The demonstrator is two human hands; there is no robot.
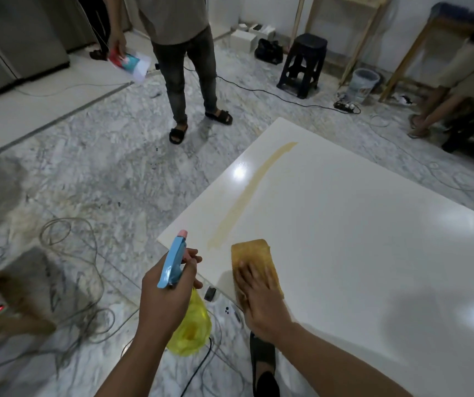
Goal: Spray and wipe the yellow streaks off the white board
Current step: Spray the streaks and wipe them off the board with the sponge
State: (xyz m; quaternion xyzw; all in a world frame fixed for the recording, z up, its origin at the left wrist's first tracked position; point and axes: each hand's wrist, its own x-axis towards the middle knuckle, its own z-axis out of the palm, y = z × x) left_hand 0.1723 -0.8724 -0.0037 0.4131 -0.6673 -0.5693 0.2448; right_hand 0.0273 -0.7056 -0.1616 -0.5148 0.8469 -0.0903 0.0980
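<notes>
On board (359,224): rt hand (261,299), cloth (254,253).

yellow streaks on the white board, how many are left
1: a long yellow streak running diagonally across the white board, from near the far corner down to just ahead of the cloth.

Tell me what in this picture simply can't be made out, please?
Head view only:
- Spray bottle: its neck and trigger are hidden by the left hand, and how much liquid is left is unclear.
- Cloth: its near part is covered by the right hand.
- White board: its right and near sides are cut off by the frame edges.
- Packet held by the standing person: too blurred to read.
</notes>
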